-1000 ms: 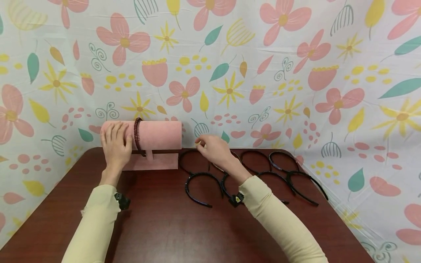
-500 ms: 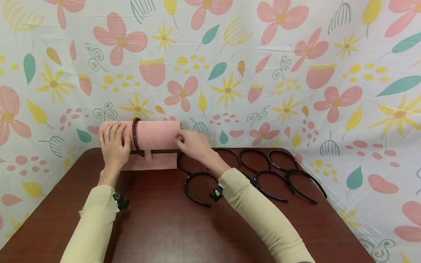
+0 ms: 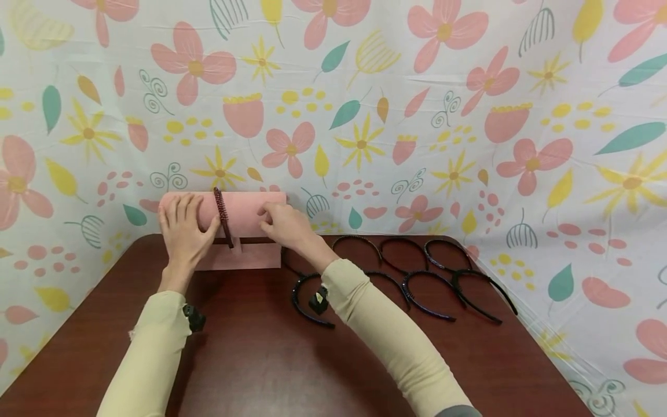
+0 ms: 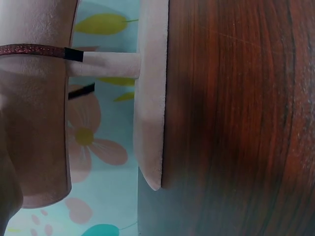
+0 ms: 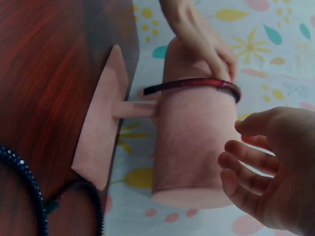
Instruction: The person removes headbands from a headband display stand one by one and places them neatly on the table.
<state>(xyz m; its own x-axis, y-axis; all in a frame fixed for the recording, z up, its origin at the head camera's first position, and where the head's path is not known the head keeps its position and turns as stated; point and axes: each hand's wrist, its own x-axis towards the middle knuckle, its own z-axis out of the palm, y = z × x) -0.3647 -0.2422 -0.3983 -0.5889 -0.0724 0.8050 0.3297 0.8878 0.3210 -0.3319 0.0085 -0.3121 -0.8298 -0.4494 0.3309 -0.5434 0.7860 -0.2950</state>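
A pink padded headband stand has a horizontal roll (image 3: 247,211) on a short post above a flat base (image 3: 255,256). One dark red beaded headband (image 3: 223,215) is looped over the roll near its middle, leaning slightly. My left hand (image 3: 183,231) rests on the roll's left part, fingers laid over the top. Its thumb reaches right at the headband; in the right wrist view, the left hand (image 5: 199,37) overlaps the band. My right hand (image 3: 288,227) is by the roll's right part, fingers loosely curled; in the right wrist view this hand (image 5: 275,167) holds nothing.
Several dark headbands, among them a blue beaded one (image 3: 428,315) and a plain black one (image 3: 482,310), lie in two rows on the brown table (image 3: 250,359), to the right of the stand. A floral cloth (image 3: 365,87) hangs right behind the table.
My right hand has moved left from above the loose headbands to the roll's right part. The red headband now leans, its lower end farther right. My left thumb has spread toward it.
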